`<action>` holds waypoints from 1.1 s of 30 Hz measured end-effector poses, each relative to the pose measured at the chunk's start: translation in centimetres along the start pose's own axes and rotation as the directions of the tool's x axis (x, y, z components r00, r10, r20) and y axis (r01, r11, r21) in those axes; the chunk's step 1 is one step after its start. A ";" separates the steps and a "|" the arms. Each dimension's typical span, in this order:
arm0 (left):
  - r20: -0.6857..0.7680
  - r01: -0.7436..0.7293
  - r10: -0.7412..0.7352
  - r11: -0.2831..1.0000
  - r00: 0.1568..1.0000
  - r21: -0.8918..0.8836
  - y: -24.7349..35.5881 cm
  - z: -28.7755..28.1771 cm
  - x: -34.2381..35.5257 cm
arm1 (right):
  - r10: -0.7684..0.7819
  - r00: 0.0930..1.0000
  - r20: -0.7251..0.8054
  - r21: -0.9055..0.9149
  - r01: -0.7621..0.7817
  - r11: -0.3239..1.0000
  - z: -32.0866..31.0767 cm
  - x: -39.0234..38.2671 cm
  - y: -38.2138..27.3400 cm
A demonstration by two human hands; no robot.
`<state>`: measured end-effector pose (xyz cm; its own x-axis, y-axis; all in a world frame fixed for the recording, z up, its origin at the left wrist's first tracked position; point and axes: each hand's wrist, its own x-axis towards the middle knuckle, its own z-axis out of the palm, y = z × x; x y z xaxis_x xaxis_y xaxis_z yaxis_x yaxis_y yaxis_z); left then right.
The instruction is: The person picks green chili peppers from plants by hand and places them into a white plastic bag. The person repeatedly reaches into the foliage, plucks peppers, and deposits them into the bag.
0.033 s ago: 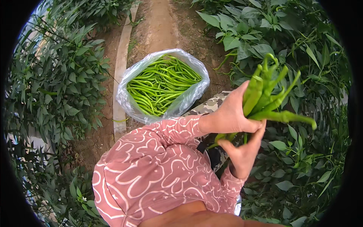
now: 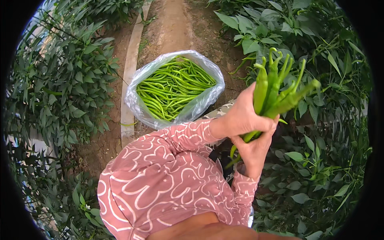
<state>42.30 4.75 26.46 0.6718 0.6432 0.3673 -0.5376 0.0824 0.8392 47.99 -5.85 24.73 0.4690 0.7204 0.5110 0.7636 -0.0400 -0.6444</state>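
Note:
A bunch of long green chili peppers [image 2: 272, 90] stands fanned out, stem ends up, at the right of the head view. My left hand [image 2: 246, 114] wraps round the middle of the bunch. Just below it, my right hand [image 2: 256, 154] closes on the lower part, its fingertips meeting the left hand. The thin pepper ends poke out beneath, between the hands and my lap. Some fingers are hidden behind the peppers.
An open clear plastic bag [image 2: 212, 100] full of green chili peppers [image 2: 172, 88] sits ahead on the dirt path [image 2: 172, 24]. A pale concrete strip [image 2: 130, 72] runs along its left. Leafy pepper plants [image 2: 64, 84] crowd both sides.
The pepper bunch has tipped more upright, its stems gathered closer together and shifted left. My right hand has moved up and closed in on the bunch against my left hand.

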 end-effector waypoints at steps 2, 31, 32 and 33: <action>-0.070 0.165 -0.202 0.920 0.977 -0.356 0.3 -2.6 0.4 | 0.041 0.987 0.153 0.293 -0.085 0.952 2.5 1.9 1.4; -0.986 -0.233 -0.126 0.961 0.109 -0.149 -17.5 -46.8 -15.3 | -0.307 0.645 0.700 0.390 0.015 0.921 24.5 12.9 4.2; -0.989 -0.213 -0.145 0.965 0.043 -0.150 -18.1 -47.5 -16.1 | -0.212 0.650 0.730 0.341 -0.078 0.937 24.0 12.6 5.2; -0.990 -0.210 -0.089 0.972 0.109 -0.110 -18.6 -48.4 -16.3 | -0.161 0.666 0.729 0.298 -0.096 0.950 23.5 12.4 6.3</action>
<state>16.64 29.55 -14.53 -0.3836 0.8162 -0.4321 -0.7194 0.0293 0.6940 48.20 19.04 13.63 -0.1343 0.9905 0.0294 0.5482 0.0990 -0.8305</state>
